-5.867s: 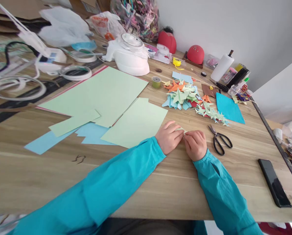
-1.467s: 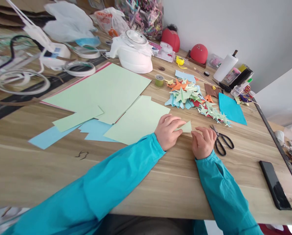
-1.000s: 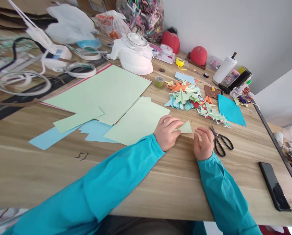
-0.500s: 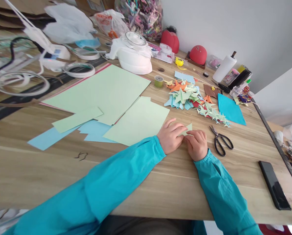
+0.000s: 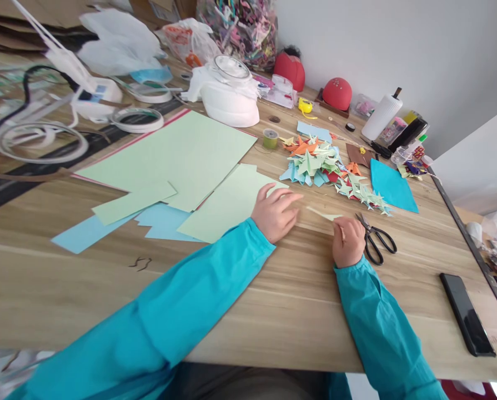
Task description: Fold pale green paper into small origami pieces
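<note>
Our right hand (image 5: 348,242) is pinched on one end of a small folded light-green paper piece (image 5: 325,214), which sits low over the desk (image 5: 273,311) between our hands. Our left hand (image 5: 275,213) is open, fingers spread flat on a light-green sheet (image 5: 227,205). Black scissors (image 5: 375,239) lie just beside the right hand. The pile of folded paper shapes (image 5: 318,163) is further back.

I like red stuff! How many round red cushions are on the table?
2. One red cushion sits at the back beside the bag of colourful bits; the other lies right of it, near the white roll. Clutter may hide more.
</note>
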`<move>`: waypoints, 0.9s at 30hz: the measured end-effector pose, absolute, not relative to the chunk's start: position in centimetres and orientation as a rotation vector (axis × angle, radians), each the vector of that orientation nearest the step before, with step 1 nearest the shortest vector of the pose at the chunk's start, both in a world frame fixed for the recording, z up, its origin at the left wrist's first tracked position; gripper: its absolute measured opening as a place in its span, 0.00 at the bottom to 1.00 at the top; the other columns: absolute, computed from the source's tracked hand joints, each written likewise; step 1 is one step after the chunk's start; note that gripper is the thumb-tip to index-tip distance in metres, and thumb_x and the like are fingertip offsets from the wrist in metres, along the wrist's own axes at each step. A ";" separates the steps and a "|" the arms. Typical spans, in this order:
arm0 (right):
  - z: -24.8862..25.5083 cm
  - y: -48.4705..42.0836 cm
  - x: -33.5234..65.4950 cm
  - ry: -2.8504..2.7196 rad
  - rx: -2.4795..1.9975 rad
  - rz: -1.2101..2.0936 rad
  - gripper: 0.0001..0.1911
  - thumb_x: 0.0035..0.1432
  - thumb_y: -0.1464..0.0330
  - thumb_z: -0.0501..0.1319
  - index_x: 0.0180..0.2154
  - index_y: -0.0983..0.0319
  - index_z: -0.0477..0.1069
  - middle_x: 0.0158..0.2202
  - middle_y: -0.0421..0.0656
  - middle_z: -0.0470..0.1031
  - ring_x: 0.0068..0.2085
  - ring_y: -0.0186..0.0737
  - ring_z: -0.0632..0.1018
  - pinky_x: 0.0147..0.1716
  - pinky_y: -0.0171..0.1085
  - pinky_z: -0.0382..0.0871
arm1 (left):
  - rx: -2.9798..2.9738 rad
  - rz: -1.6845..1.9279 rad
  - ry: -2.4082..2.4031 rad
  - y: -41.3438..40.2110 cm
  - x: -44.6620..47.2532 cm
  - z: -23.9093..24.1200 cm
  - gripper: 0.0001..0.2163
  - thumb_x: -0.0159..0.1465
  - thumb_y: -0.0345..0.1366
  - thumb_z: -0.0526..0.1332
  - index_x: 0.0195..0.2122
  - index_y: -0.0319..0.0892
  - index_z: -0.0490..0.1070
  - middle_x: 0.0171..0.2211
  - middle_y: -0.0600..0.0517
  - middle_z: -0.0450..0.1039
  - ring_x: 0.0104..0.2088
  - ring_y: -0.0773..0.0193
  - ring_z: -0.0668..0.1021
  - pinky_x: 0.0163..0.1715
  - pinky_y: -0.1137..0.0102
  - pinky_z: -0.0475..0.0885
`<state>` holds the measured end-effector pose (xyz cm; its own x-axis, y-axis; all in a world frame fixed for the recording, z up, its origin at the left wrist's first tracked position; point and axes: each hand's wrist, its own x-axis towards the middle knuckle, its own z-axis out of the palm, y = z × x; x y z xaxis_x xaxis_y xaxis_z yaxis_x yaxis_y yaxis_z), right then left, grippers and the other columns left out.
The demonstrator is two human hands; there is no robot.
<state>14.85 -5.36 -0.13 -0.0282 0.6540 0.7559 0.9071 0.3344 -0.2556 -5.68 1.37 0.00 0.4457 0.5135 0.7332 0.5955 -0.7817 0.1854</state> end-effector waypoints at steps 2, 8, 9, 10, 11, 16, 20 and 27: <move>-0.1 -5.1 15.2 -1.630 -1.385 -0.301 0.06 0.58 0.71 0.55 0.31 0.61 0.70 0.31 0.44 0.75 0.37 0.41 0.74 0.39 0.41 0.66 | -2.503 -1.351 -1.087 1.9 -6.0 -0.2 0.07 0.57 0.31 0.57 0.25 0.44 0.74 0.44 0.50 0.74 0.44 0.56 0.72 0.50 0.50 0.57; -0.1 -5.1 14.2 -1.153 -1.285 0.375 0.08 0.53 0.63 0.61 0.30 0.62 0.69 0.27 0.41 0.71 0.26 0.34 0.73 0.25 0.36 0.71 | -2.611 -1.998 -1.296 1.2 -4.8 -0.3 0.07 0.57 0.34 0.59 0.34 0.38 0.74 0.43 0.42 0.73 0.43 0.58 0.74 0.44 0.60 0.69; -0.1 -5.2 13.8 -1.080 -1.267 0.517 0.10 0.52 0.62 0.62 0.31 0.62 0.69 0.27 0.40 0.71 0.24 0.33 0.72 0.23 0.35 0.70 | -2.705 -2.132 -1.349 0.8 -4.4 -0.1 0.10 0.57 0.36 0.60 0.37 0.36 0.73 0.43 0.41 0.73 0.43 0.58 0.75 0.44 0.61 0.70; -0.2 -5.2 13.5 -1.012 -1.246 0.642 0.11 0.50 0.61 0.63 0.31 0.62 0.69 0.26 0.39 0.71 0.23 0.32 0.72 0.20 0.34 0.70 | -2.811 -2.279 -1.436 0.3 -4.0 0.0 0.13 0.56 0.38 0.60 0.40 0.35 0.72 0.44 0.41 0.72 0.42 0.58 0.75 0.41 0.62 0.72; -0.2 -5.3 13.2 -0.958 -1.229 0.747 0.12 0.49 0.60 0.64 0.31 0.62 0.69 0.25 0.39 0.71 0.22 0.32 0.72 0.18 0.33 0.69 | -2.945 -2.398 -1.539 -0.1 -3.7 0.2 0.16 0.56 0.40 0.61 0.42 0.35 0.71 0.43 0.41 0.73 0.40 0.58 0.76 0.40 0.63 0.73; -0.3 -5.5 12.6 -0.836 -1.186 0.959 0.13 0.45 0.60 0.66 0.29 0.62 0.69 0.23 0.37 0.71 0.19 0.30 0.69 0.11 0.29 0.63 | -3.473 -2.370 -1.891 -1.4 -3.0 1.0 0.20 0.48 0.44 0.67 0.38 0.35 0.72 0.34 0.45 0.76 0.36 0.57 0.77 0.38 0.64 0.72; -0.3 -5.5 12.9 -0.866 -1.207 1.035 0.13 0.43 0.61 0.68 0.27 0.61 0.70 0.21 0.36 0.70 0.20 0.31 0.69 0.13 0.30 0.63 | -3.481 -2.067 -1.920 -1.5 -3.2 1.4 0.15 0.52 0.47 0.62 0.23 0.37 0.70 0.20 0.55 0.69 0.25 0.67 0.70 0.27 0.72 0.67; 0.4 -5.8 12.9 -0.960 -1.182 1.244 0.14 0.40 0.60 0.69 0.29 0.61 0.74 0.23 0.39 0.76 0.25 0.37 0.74 0.24 0.35 0.68 | -3.750 -1.501 -1.685 -1.3 -3.1 0.6 0.17 0.56 0.45 0.55 0.16 0.39 0.59 0.15 0.58 0.53 0.20 0.72 0.59 0.19 0.74 0.54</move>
